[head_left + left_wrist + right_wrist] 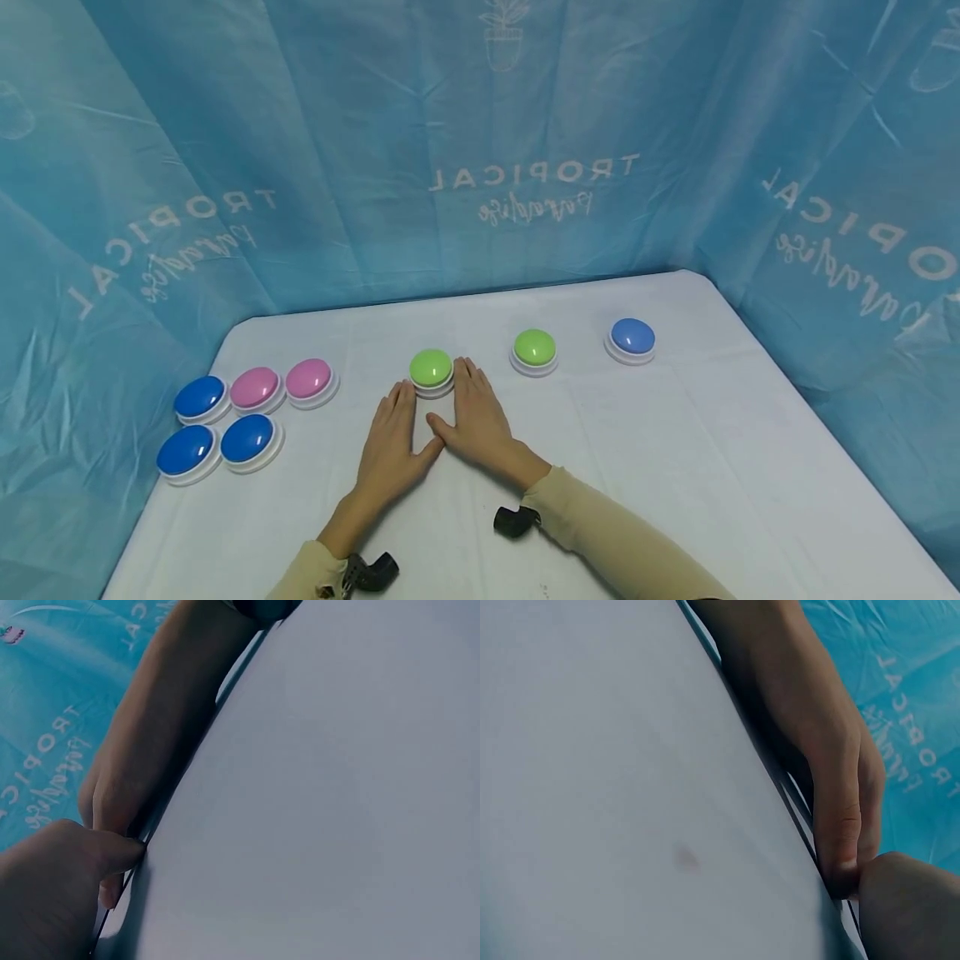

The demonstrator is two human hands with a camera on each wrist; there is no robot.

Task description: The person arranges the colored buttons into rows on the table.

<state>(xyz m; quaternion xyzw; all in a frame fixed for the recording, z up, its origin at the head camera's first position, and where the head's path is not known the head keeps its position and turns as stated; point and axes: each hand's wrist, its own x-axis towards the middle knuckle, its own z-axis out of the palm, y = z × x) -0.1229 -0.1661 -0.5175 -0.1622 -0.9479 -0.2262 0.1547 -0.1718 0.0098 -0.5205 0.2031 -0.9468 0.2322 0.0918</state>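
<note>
A green push button (pixel 431 368) with a white base sits on the white-covered table (pixel 675 467). My left hand (pixel 390 450) lies with straight fingers along its left side, the fingertips at the base. On the other side my right hand (pixel 480 421) reaches forward with extended fingers, its tips by the button's right edge. Both thumbs point inward and meet, or nearly so, in front of the button. In the left wrist view the left hand (pixel 45 892) shows beside the right thumb; the right wrist view shows the right hand (pixel 915 907) next to the left thumb. Neither wrist view shows the button.
Further right stand another green button (pixel 535 347) and a light blue button (pixel 632 337). At the left, two pink buttons (pixel 308 379) and several dark blue buttons (pixel 247 438) are grouped close together. A blue printed curtain (pixel 375 233) surrounds the table's back and sides.
</note>
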